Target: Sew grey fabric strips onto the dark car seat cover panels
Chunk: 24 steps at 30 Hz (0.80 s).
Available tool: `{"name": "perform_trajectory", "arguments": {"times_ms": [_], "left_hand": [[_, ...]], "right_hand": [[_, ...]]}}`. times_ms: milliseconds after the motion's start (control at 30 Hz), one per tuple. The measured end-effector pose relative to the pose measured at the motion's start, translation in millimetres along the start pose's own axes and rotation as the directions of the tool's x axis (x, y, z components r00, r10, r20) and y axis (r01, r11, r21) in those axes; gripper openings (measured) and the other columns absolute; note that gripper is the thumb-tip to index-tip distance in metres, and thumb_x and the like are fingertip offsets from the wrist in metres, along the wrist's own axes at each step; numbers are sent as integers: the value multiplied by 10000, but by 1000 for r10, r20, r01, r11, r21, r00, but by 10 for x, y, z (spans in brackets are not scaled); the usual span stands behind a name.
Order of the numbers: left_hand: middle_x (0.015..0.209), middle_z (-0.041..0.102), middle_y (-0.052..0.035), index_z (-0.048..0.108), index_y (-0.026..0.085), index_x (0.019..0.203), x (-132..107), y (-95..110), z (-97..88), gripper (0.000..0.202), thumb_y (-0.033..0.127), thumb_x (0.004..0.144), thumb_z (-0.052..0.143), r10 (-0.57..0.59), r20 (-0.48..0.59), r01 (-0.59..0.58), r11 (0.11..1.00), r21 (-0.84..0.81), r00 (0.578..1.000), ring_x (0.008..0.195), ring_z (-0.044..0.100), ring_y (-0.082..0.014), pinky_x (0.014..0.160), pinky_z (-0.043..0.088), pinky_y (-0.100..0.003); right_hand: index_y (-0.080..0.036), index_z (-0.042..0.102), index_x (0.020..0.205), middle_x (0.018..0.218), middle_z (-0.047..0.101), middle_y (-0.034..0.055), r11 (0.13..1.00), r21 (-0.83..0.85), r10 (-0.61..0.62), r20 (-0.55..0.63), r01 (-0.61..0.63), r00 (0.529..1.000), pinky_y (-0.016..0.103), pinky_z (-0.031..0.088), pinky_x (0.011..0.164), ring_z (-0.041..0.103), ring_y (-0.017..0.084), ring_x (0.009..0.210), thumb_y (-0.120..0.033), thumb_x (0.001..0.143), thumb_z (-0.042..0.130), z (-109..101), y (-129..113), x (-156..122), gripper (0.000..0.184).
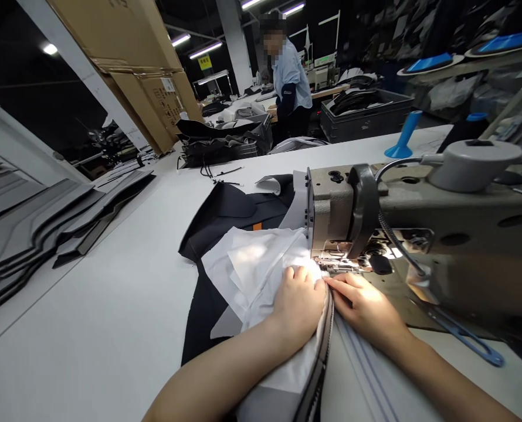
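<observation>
A sewing machine (419, 217) stands on the right, its lit presser foot (331, 266) at the edge of a garment piece. White lining fabric (252, 264) lies over dark fabric (226, 205) that bears a small orange tab (257, 226). My left hand (298, 305) is closed on the white fabric just in front of the presser foot, fingers curled. Beside it, my right hand (362, 299) pinches the piece's dark, grey-banded edge (325, 334) close to the foot. The needle and the exact stitch point are hidden. A white strip with blue lines (366, 363) runs under my right wrist.
A blue-handled tool (472, 340) lies right of my right arm. Stacked grey and black pieces (58, 217) lie left. Behind are a dark pile (217, 140), a blue thread cone (404, 136), a grey crate (366, 114), cardboard (124, 58) and a person (290, 76) at another table.
</observation>
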<state>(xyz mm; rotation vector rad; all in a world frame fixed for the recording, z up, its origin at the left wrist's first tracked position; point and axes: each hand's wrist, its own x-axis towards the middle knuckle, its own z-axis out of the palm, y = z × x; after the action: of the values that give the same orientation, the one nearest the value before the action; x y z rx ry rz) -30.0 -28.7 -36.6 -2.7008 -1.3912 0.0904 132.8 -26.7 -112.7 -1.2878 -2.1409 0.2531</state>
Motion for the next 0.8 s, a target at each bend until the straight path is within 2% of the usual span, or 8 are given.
{"name": "perform_trajectory", "arguments": {"times_ms": [133,233,400,633,700,800], "left_hand": [[1030,614,-59,611,181,968,112,-146,39,167,206,927,451,57,-24,-56,998,39,998,996,512,-245,765,392,-382],[1002,626,-52,616,176,941,191,-222,79,139,204,914,483,95,-30,-94,994,48,995,974,521,-245,790,388,-388],[961,635,-50,621,173,920,215,-241,102,129,199,910,496,78,-34,-78,997,16,996,963,538,-239,810,396,-399],[971,646,-38,635,193,936,234,-253,78,149,229,915,492,56,-33,-56,998,4,998,994,549,-241,818,424,-403],[993,654,-27,649,215,952,229,-261,103,154,241,909,503,74,-66,-74,997,-8,995,988,561,-229,819,437,-392],[1048,661,4,671,266,978,209,-320,190,179,196,865,551,116,-185,-107,993,57,976,953,587,-205,791,457,-353]], "right_hand": [[-184,622,1113,1020,667,85,1000,-9,-24,-34,23,999,332,529,797,629,201,896,-204,889,394,14,-3,41,320],[-186,634,1074,1044,673,80,999,-16,-29,-74,28,997,315,520,838,630,191,945,-186,896,379,18,13,43,311],[-204,635,1054,1024,686,68,1000,-4,-6,-102,6,995,335,525,824,641,196,916,-184,890,406,32,65,10,282],[-178,638,1048,1023,680,97,998,57,-22,-109,29,994,366,515,815,632,220,924,-171,882,425,45,106,44,270],[-176,643,1034,995,683,94,998,50,-30,-129,37,991,335,517,787,637,206,897,-152,869,428,29,63,72,272],[-187,657,971,931,692,63,998,-9,-56,-166,56,984,272,511,746,638,170,836,-141,819,468,18,-17,137,247]]}}
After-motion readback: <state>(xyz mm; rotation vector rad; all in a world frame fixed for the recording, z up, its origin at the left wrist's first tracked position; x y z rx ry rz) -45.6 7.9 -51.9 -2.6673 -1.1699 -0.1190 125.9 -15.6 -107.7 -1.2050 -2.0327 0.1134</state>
